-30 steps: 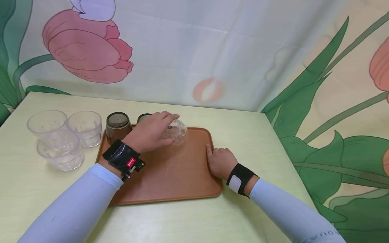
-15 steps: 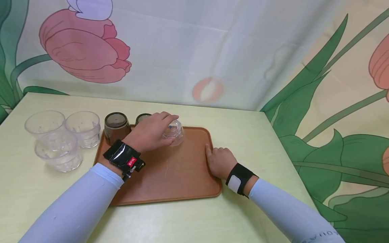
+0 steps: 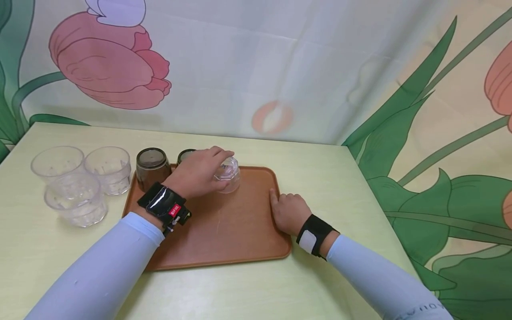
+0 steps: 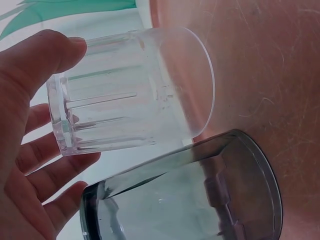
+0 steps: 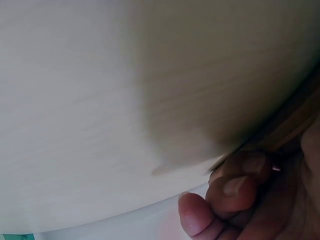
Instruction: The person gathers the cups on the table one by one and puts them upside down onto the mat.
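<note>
My left hand point(image 3: 200, 173) holds a clear tumbler point(image 3: 232, 178) by its base, thumb on one side and fingers on the other. The tumbler is upside down, its rim at the surface of the brown tray point(image 3: 236, 231) near the back edge. Just beside it, a smoky grey tumbler point(image 4: 185, 200) stands inverted, close under the fingers in the left wrist view. With the thumb along the rim, my right hand point(image 3: 291, 214) grips the tray's right edge; its other fingers point(image 5: 232, 192) are curled at the outer side.
Another inverted smoky tumbler point(image 3: 153, 171) stands at the tray's back left corner. Left of the tray, three clear tumblers point(image 3: 76, 202) stand mouth up, close together on the pale table point(image 3: 320, 178). A printed curtain point(image 3: 224, 66) hangs behind the table.
The clear tumbler has gone from tilted to upright on its rim and shifted slightly left, toward the smoky one. My right hand stays at the tray's edge.
</note>
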`<state>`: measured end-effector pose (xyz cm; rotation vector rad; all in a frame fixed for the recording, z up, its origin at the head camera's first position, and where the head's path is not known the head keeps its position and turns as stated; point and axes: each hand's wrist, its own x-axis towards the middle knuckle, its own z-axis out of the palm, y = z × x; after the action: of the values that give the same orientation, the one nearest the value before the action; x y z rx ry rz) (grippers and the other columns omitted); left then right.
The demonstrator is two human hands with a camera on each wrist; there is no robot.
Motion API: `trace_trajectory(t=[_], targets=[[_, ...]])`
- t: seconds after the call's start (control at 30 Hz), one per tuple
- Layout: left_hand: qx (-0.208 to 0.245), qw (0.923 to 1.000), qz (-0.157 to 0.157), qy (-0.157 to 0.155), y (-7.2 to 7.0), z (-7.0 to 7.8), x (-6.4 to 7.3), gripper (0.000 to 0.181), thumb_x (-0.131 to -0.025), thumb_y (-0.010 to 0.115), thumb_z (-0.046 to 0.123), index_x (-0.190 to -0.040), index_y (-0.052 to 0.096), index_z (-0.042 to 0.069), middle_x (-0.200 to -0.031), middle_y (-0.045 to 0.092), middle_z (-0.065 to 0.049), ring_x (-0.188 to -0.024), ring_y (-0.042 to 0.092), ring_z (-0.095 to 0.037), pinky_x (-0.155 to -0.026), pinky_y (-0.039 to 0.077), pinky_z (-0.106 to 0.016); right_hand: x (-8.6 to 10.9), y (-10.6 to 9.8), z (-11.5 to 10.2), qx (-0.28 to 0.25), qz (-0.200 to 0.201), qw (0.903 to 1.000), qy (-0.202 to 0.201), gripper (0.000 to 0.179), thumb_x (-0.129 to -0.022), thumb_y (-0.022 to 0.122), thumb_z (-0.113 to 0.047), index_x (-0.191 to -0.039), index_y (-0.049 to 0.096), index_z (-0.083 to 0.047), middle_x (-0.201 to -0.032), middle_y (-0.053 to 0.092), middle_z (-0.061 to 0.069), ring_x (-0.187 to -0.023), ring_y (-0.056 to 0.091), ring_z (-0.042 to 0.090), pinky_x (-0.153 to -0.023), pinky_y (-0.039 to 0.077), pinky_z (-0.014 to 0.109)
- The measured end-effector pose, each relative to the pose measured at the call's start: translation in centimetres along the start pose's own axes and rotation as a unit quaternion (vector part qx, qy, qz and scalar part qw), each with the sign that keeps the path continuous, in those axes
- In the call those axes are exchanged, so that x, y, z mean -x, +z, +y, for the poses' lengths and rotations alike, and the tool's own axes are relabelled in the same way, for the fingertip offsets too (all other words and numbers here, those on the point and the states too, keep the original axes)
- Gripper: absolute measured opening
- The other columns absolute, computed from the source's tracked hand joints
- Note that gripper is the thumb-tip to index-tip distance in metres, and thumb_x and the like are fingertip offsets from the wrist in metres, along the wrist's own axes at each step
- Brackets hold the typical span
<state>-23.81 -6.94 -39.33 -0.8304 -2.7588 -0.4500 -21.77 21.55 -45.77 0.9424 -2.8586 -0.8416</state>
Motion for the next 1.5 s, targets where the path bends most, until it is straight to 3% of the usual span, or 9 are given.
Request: trace_trajectory(t=[0.33,0.67,0.87,1.5], targets=[[-0.005,0.9999,-0.007,-0.015,0.5,-0.3,-0.2,0.068,-0.085,0.076,0.041,-0.142,0.054,0.01,-0.133,0.061,-0.013,-0.112,0.063,-0.032,-0.097,0.053,-0.047,0.1,0.1,0.1,-0.001,0.015,0.9999,-0.003,0.051,-0.102,0.044,-0.02,-0.148,0.045,0.003,-0.082,0.064,0.009,-0.064,0.058,0.022,-0.06,0.056,0.037],[-0.012,0.9996,-0.016,-0.019,0.7,-0.3,-0.6,0.066,-0.089,0.073,0.042,-0.141,0.053,0.007,-0.135,0.06,-0.014,-0.121,0.059,-0.029,-0.11,0.044,-0.049,0.3,-0.1,0.1,-0.013,0.019,0.9997,-0.001,0.05,-0.102,0.045,-0.019,-0.147,0.046,0.003,-0.082,0.065,0.01,-0.064,0.059,0.023,-0.059,0.056,0.038],[-0.019,0.9993,-0.027,-0.018,0.7,-0.1,-0.8,0.062,-0.09,0.072,0.038,-0.14,0.054,0.006,-0.135,0.06,-0.015,-0.128,0.056,-0.029,-0.118,0.032,-0.055,0.0,0.5,0.1,-0.011,0.018,0.9998,0.001,0.051,-0.102,0.045,-0.02,-0.147,0.045,0.002,-0.082,0.064,0.01,-0.064,0.059,0.023,-0.06,0.056,0.038],[-0.03,0.9983,-0.031,-0.038,1.2,-0.2,-1.1,0.057,-0.088,0.076,0.034,-0.138,0.059,0.012,-0.137,0.06,-0.013,-0.131,0.053,-0.029,-0.12,0.027,-0.058,0.2,0.7,-0.1,0.003,0.036,0.9994,0.003,0.049,-0.101,0.046,-0.019,-0.146,0.048,0.002,-0.078,0.062,0.009,-0.061,0.056,0.022,-0.056,0.054,0.037]])
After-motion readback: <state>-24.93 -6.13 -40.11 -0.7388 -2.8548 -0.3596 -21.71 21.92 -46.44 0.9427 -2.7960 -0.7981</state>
